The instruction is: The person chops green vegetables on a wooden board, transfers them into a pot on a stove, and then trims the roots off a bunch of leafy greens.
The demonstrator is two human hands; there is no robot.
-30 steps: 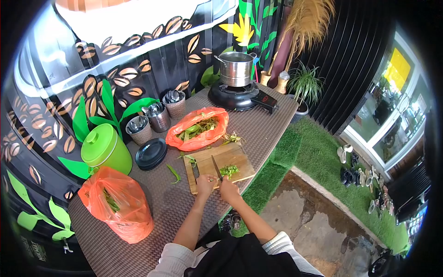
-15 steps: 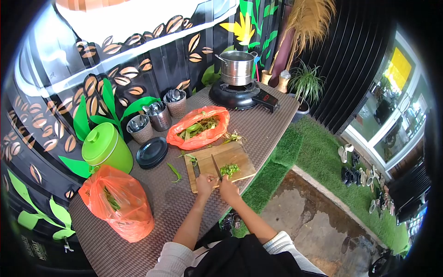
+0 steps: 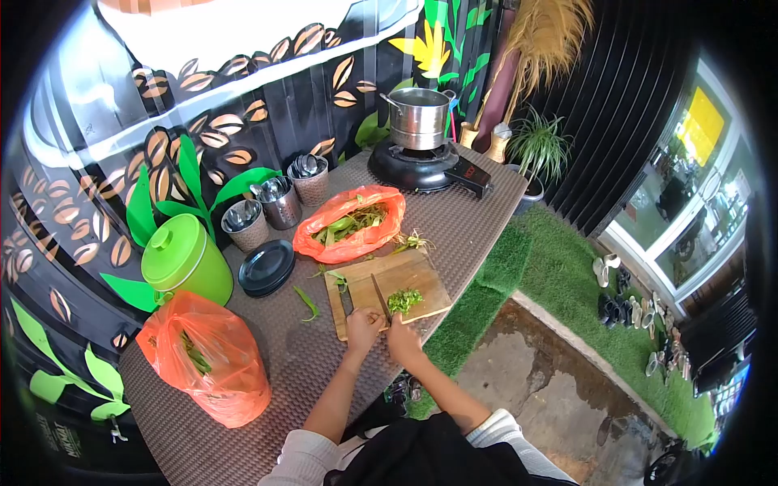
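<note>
A person's two hands meet at the near edge of a wooden cutting board (image 3: 413,275) on a woven bench (image 3: 470,219). The right hand (image 3: 403,338) is closed around the handle of a knife (image 3: 379,296), its blade pointing away across the board. The left hand (image 3: 365,324) is curled just left of the blade; whether it holds anything is too small to tell. Chopped greens (image 3: 403,301) lie on the board just right of the blade, just beyond the right hand. An orange bag (image 3: 312,243) of leaves sits behind the board.
</note>
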